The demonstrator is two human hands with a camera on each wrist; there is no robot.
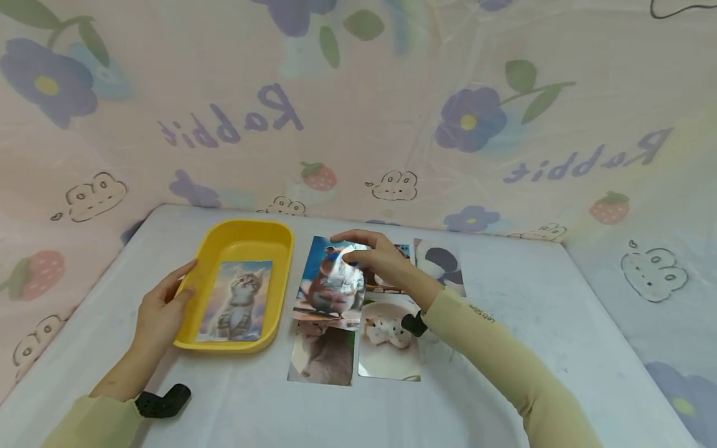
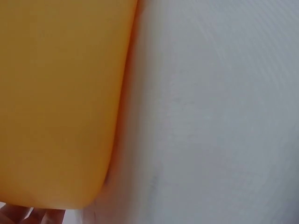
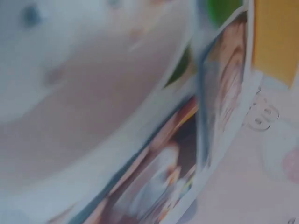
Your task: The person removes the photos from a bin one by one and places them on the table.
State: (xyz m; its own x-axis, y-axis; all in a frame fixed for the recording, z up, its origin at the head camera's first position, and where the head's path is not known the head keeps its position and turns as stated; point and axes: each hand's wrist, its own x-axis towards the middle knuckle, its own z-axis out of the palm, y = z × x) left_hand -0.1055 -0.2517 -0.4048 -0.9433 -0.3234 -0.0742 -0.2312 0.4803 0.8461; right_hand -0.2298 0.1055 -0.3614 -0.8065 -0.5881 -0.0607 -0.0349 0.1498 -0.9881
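A yellow tray (image 1: 284,274) stands on the left of the table, and my left hand (image 1: 159,314) grips its left rim, thumb on top. Its fingertips (image 2: 51,217) show at the tray's edge in the left wrist view. Inside the tray lies a kitten picture card (image 1: 238,302). My right hand (image 1: 386,256) pinches a glossy picture card (image 1: 325,292) of a round animal near its upper part. That card overlaps a grey-animal card (image 1: 323,358) below it. Beside it lies a card with white spotted shapes (image 1: 389,342).
Behind my right hand are a partly covered card (image 1: 383,286) and a grey-and-white card (image 1: 439,264). The white tabletop (image 1: 515,311) extends to the right. A printed curtain (image 1: 358,112) with flowers and rabbits closes off the back and sides.
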